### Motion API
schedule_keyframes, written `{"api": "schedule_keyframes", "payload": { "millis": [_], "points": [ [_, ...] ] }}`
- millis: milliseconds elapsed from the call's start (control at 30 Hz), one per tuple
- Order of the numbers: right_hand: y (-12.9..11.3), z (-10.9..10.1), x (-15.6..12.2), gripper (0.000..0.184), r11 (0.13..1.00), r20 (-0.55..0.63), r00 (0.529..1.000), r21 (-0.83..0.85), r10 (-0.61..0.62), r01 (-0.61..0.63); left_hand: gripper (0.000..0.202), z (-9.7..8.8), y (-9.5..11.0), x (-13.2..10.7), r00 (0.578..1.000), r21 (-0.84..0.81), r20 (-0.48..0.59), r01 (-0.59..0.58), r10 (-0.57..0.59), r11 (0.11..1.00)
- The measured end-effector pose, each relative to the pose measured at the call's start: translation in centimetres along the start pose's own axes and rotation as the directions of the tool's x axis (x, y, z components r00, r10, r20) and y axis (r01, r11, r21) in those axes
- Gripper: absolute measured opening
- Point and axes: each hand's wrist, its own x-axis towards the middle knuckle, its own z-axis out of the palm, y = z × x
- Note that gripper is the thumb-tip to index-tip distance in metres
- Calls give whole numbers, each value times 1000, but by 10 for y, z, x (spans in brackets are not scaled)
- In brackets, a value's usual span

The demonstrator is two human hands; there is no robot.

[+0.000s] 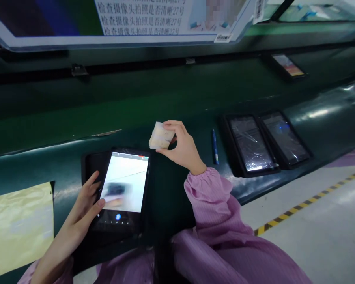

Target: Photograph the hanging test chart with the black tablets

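A black tablet (126, 183) with a lit screen is in my left hand (87, 201). My thumb rests on the screen's left edge, and the other fingers reach along its side. The screen shows a blurred picture of a dark object. Under the tablet lies another dark, flat thing (88, 165), mostly hidden. To the upper right, my right hand (183, 146) pinches a small whitish block (161, 136) with faint marks between thumb and fingers. The block is raised above the green bench; its exact kind is unclear.
A blue pen (215, 146) and two dark tablets (251, 144) (285, 138) lie to the right on the green bench (177, 90). Farther back is another lit tablet (288, 65). Yellow paper (20, 228) lies at left. A printed sign (142, 19) hangs overhead.
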Motion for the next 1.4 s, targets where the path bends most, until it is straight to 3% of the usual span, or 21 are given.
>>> {"api": "schedule_keyframes", "payload": {
  "millis": [100,167,367,567,867,1100,1400],
  "points": [
    [-5,5,-1,73,998,24,1000,62,-19,18,90,0,-5,4,997,-77,61,58,-54,995],
    [-7,9,-1,73,995,58,998,93,-26,21,95,1,-6,5,996,-115,88,41,-31,993],
    [-11,13,-1,44,977,22,998,203,-64,58,92,3,-10,8,997,-100,70,-19,26,995],
    [-12,12,-1,35,965,-6,993,235,-115,113,97,4,-9,5,997,-50,73,7,-4,999],
    [-12,18,1,23,972,-33,980,129,-195,198,103,7,-14,6,985,83,103,-149,140,985],
    [-12,22,2,21,963,-77,965,77,-251,257,108,2,-18,7,974,156,134,-205,185,966],
    [-10,24,2,24,962,-100,958,31,-268,272,110,2,-7,4,973,183,136,-210,187,960]
  ]
}}
